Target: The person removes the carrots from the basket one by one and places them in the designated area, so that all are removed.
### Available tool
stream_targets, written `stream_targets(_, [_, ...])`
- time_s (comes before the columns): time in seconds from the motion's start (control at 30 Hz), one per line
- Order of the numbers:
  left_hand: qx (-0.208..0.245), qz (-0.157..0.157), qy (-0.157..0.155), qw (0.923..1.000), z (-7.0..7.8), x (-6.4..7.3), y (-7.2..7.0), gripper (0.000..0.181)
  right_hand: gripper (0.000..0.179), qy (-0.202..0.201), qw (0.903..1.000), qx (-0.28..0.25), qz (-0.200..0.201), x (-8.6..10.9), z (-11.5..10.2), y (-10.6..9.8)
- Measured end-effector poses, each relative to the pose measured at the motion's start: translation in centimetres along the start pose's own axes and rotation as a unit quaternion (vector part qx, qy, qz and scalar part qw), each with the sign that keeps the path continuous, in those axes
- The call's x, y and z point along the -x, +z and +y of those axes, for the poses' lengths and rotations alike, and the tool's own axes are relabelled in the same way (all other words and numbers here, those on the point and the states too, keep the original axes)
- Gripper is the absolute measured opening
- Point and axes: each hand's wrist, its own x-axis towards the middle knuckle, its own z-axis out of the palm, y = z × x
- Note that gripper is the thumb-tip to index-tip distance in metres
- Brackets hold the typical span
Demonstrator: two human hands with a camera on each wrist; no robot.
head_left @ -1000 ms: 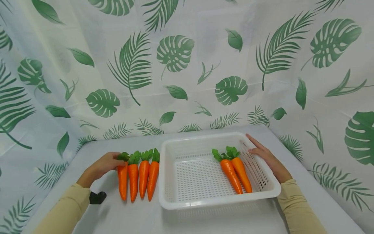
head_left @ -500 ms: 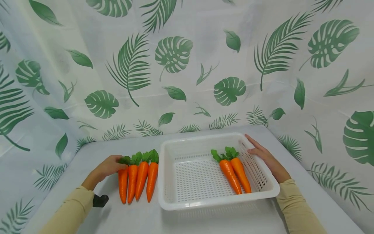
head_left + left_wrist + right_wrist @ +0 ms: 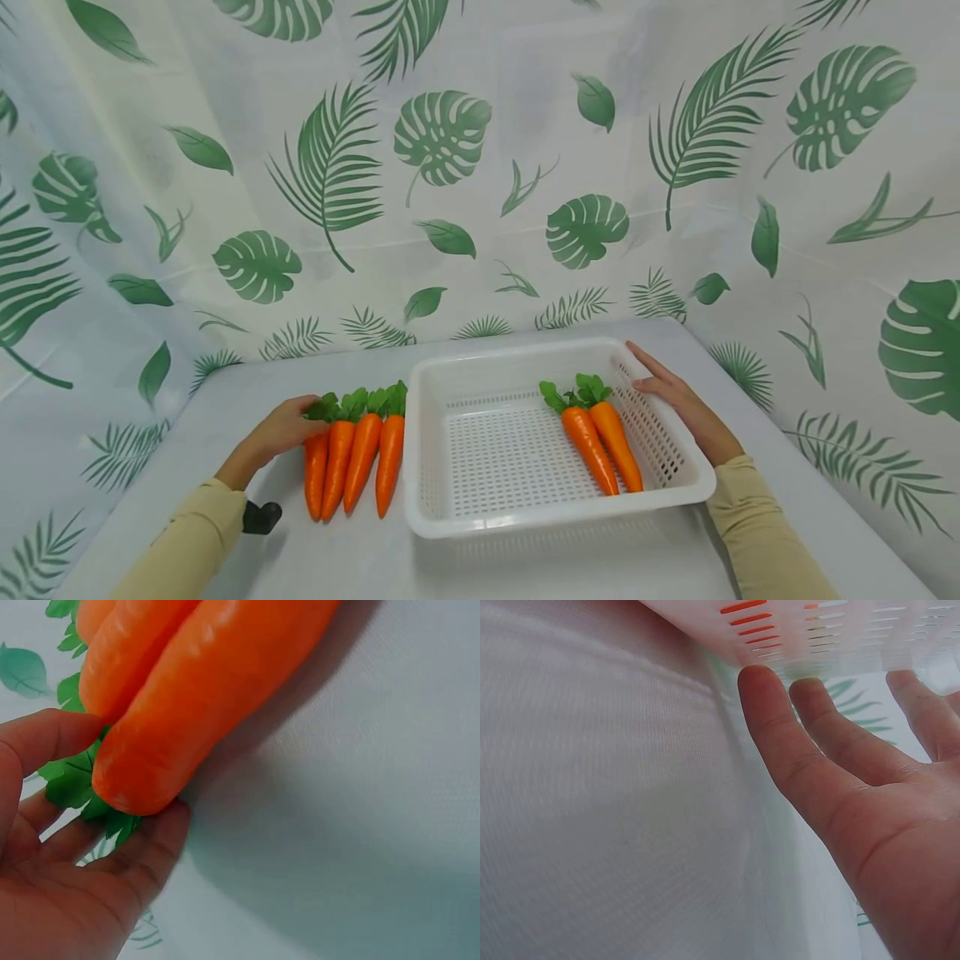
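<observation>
Several orange carrots with green leafy tops lie side by side on the white table, left of a white plastic basket (image 3: 525, 523). My left hand (image 3: 279, 433) holds the leafy end of the leftmost carrot (image 3: 314, 479). In the left wrist view, its thumb (image 3: 67, 733) lies along the upper side of the carrot (image 3: 202, 697) and the fingers reach beneath the leaves. My right hand (image 3: 690, 412) rests against the basket's right side; the right wrist view has its extended fingers (image 3: 769, 705) touching the slotted wall. Two carrots (image 3: 590, 450) lie together inside the basket, toward its right.
The basket's left wall stands close beside the rightmost loose carrot (image 3: 390, 467). Behind the table (image 3: 360, 567) hangs a white cloth (image 3: 480, 192) printed with green leaves, also along both sides. A black piece (image 3: 261, 518) sits at my left wrist.
My left hand has shifted a little to the right, pushing the leftmost carrots closer together, so their bodies now touch and tilt. The right hand and the basket stay put.
</observation>
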Motion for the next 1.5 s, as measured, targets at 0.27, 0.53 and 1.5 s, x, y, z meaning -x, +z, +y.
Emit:
stream_targets(0.27, [0.018, 0.001, -0.005, 0.9998, 1.2, 0.5, 0.2, 0.071, 0.068, -0.008, 0.9999, 0.010, -0.002, -0.2, 0.2, -0.2])
stream_targets(0.53, [0.043, 0.011, -0.013, 0.9989, 1.3, 0.3, 0.5, 0.081, 0.069, -0.004, 0.9999, 0.015, 0.002, -0.2, 0.2, -0.1])
stream_targets(1.5, [0.115, 0.076, 0.029, 0.9901, 4.5, -0.2, -0.6, 0.107, 0.067, 0.011, 0.9999, 0.009, 0.004, 0.0, 0.1, -0.1])
